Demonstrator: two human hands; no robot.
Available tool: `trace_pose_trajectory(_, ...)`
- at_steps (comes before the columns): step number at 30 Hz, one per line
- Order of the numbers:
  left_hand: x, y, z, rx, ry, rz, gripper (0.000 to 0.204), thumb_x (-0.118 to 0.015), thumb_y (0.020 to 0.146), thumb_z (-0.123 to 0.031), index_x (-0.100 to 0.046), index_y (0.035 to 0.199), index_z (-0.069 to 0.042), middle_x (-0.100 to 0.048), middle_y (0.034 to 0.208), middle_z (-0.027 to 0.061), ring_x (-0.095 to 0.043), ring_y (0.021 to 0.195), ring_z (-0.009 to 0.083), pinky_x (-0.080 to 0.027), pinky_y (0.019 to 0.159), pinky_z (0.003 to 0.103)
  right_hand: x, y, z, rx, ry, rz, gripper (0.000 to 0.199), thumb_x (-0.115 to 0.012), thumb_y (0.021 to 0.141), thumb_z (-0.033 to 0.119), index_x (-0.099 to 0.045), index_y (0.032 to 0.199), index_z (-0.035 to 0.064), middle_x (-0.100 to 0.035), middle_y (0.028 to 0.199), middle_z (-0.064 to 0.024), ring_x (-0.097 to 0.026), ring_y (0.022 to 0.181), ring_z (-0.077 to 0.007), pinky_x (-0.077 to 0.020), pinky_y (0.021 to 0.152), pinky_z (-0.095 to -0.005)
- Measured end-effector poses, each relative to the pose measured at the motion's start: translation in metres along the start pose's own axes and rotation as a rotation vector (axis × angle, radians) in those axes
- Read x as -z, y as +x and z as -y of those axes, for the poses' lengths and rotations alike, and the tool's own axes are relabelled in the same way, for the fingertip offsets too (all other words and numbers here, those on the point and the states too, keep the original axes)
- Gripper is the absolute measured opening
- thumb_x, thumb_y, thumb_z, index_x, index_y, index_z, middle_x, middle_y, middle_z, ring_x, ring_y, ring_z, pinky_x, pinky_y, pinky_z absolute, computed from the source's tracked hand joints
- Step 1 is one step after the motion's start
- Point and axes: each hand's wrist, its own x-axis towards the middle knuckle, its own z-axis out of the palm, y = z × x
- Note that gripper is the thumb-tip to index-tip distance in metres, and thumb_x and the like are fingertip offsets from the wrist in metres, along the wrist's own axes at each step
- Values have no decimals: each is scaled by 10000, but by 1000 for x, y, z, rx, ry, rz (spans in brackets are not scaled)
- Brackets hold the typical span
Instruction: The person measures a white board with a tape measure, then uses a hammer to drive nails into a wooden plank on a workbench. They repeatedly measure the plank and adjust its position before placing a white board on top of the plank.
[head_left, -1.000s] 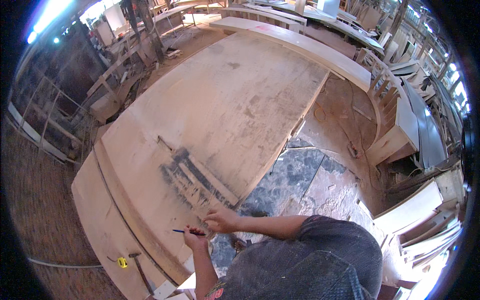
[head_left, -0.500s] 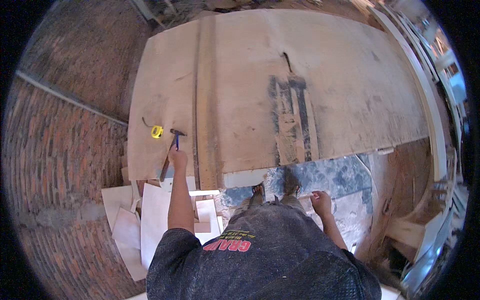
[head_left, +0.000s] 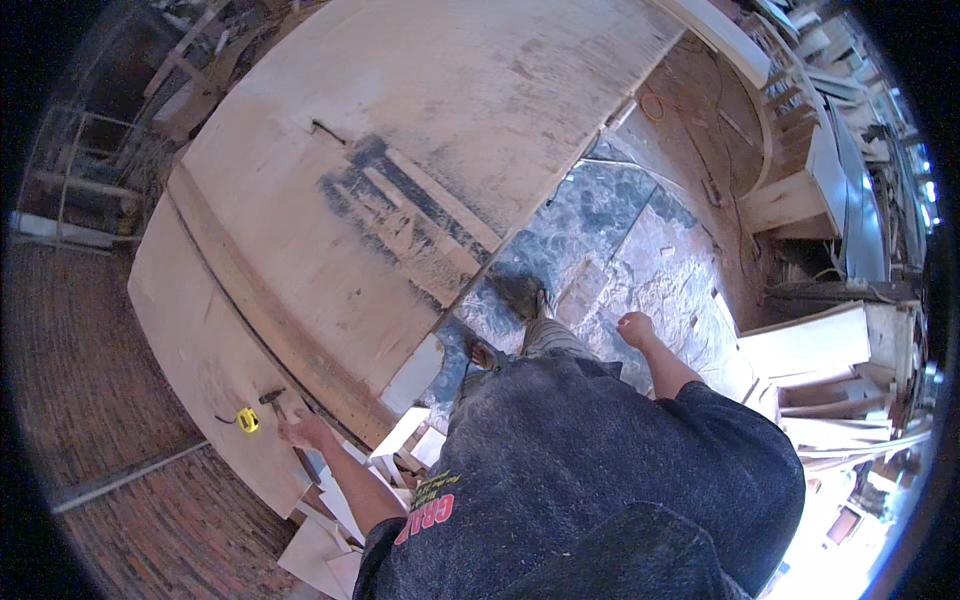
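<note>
Fingers of the left hand (head_left: 305, 430) wrap a hammer (head_left: 283, 405) resting on the wide plywood sheet (head_left: 420, 180), just beside a yellow tape measure (head_left: 247, 420). Right hand (head_left: 635, 328) hangs clenched, empty, over the patterned floor (head_left: 620, 230).

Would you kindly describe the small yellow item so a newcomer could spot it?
Start at the big plywood sheet and follow its lower left edge down to the person's left hand. Just left of it, beside a hammer, lies the tape measure, the only bright yellow thing there.
</note>
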Motion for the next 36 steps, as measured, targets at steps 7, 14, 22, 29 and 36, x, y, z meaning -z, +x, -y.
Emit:
trace_pose_trajectory(7,55,-18,-162,-137,-313,21,242,-624,781,-190,-614,909,15,-610,923,171,-549,909,337,-433,828,464,-24,11,-44,-75,-139,-3,257,-712,614,313,-687,714,78,-661,740,-158,-647,712,-315,-518,675,-400)
trace_pose_trajectory(14,48,-112,-426,-678,-710,307,160,-645,759,-148,-609,866,-35,-600,888,164,-544,858,340,-409,812,453,17,97,-76,127,13,33,304,-687,657,367,-686,711,68,-655,731,-157,-640,724,-332,-511,687,-418)
trace_pose_trajectory(22,-21,-188,-692,-886,-787,665,522,-667,777,-193,-485,1183,81,-490,1222,247,-459,1135,402,-349,984,454,53,297,-76,88,-19,142,288,-517,775,299,-680,773,62,-649,863,-190,-620,844,-371,-499,749,-456)
trace_pose_trajectory(29,-87,-232,-787,-999,-556,603,646,-598,854,-310,-359,1310,80,-329,1374,289,-323,1272,432,-270,1057,477,71,430,-7,241,253,282,279,-524,804,307,-679,865,84,-652,933,-182,-623,896,-364,-494,799,-445)
trace_pose_trajectory(36,-85,-234,-792,-1020,-438,676,715,-580,854,-372,-320,1338,85,-276,1408,292,-243,1326,431,-196,1084,504,53,471,64,268,442,474,537,-566,824,188,-403,1327,95,-645,987,-198,-605,943,-388,-481,803,-461)
